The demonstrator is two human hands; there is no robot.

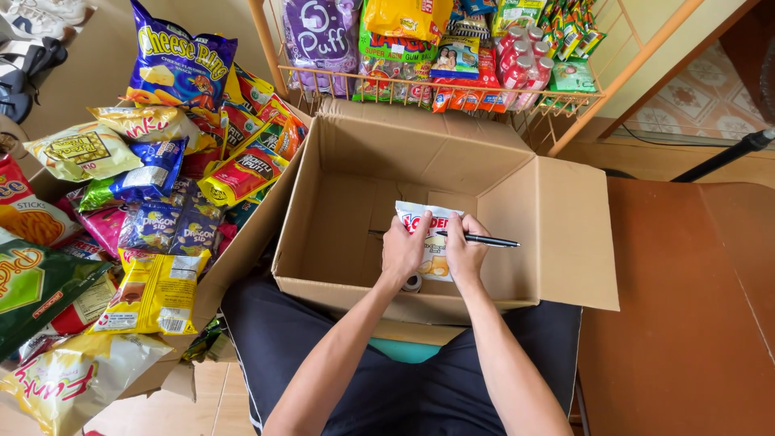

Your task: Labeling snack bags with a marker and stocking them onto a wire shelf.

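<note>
spreading out well to the left of the fingers, a heap of snack bags (153, 210) in yellow, blue, pink and green lies loose in a flattened box, apparently kept within reach. the left hand (404, 249) has its fingers closed on the left edge of a small white snack packet (428, 242), holding it upright inside the open cardboard box (557, 218) that rests on the person's lap. the right hand (464, 250) grips the packet's right edge, fingers curled together, with a black pen (484, 240) pinched between them and pointing off to the right, seemingly parked there so both hands can steady the packet. beneath the fingers the box looks nearly bare, with only a small roll of tape (412, 283) showing by the wrists. beyond the fingertips, past the far flap, a wire rack (452, 89) holds more packets and small red bottles (521, 69).
</note>
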